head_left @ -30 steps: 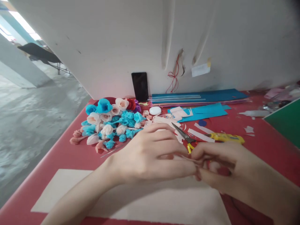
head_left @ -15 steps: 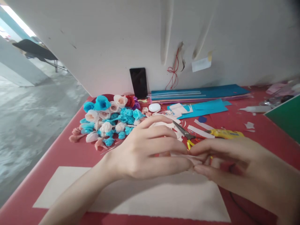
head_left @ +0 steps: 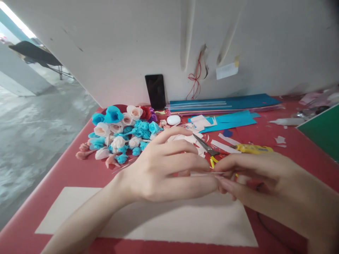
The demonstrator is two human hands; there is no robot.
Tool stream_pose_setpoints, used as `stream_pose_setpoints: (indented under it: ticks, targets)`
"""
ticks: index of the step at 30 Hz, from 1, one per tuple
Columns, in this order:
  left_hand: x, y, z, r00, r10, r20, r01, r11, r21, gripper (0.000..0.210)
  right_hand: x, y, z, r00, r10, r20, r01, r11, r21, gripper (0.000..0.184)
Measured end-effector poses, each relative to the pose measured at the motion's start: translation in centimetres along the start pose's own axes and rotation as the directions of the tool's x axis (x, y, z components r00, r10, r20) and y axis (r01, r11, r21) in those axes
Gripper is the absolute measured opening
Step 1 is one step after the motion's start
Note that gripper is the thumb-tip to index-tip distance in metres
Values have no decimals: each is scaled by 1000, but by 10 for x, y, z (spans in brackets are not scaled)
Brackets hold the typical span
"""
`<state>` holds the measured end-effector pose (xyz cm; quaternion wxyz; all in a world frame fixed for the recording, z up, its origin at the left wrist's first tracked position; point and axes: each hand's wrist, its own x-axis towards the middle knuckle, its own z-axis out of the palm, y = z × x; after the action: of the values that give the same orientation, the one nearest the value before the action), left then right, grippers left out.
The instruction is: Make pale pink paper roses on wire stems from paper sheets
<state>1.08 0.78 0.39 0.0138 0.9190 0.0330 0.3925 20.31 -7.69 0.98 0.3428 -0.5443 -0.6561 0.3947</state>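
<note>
My left hand and my right hand meet above a pale paper sheet that lies flat on the red tabletop. Between their fingertips is a thin piece of pale pink paper, seen nearly edge-on and mostly covered by the fingers. Both hands are closed on it, the right one with thumb and fingers pinched together. Just beyond the fingers lie scissors with dark blades and a yellow glue gun.
Blue, white and pink paper flowers are heaped at the left. A black phone leans on the wall, near a white oval case. Blue paper strips and white scraps lie behind; a green board stands right.
The right fingertips have shifted slightly along the paper piece, and more right fingertips show beneath it. The left hand keeps nearly the same pose. The whole view has moved a little.
</note>
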Motion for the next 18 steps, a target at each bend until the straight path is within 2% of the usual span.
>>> stream_pose_setpoints:
  ticks: [8, 12, 15, 17, 18]
  targets:
    - [-2, -2, 4, 1000, 19, 7, -19, 998, 64, 9, 5, 5, 2, 998, 1, 68, -8, 995, 98, 13]
    - [-2, -5, 4, 998, 58, 1, -57, 993, 99, 9, 9, 8, -2, 996, 16, 92, -18, 1000, 21, 11]
    - [-2, -8, 3, 999, 51, 2, -51, 991, 121, 8, 5, 8, -14, 999, 23, -35, -29, 985, -168, 14]
    - [-1, -10, 1, 999, 49, 14, -51, 990, 131, 9, -2, 10, -27, 974, -30, -226, -46, 944, -326, 23]
    - [-1, -11, 0, 999, 50, 15, -51, 990, 132, 9, -6, 13, -35, 942, -58, -331, -81, 917, -392, 26]
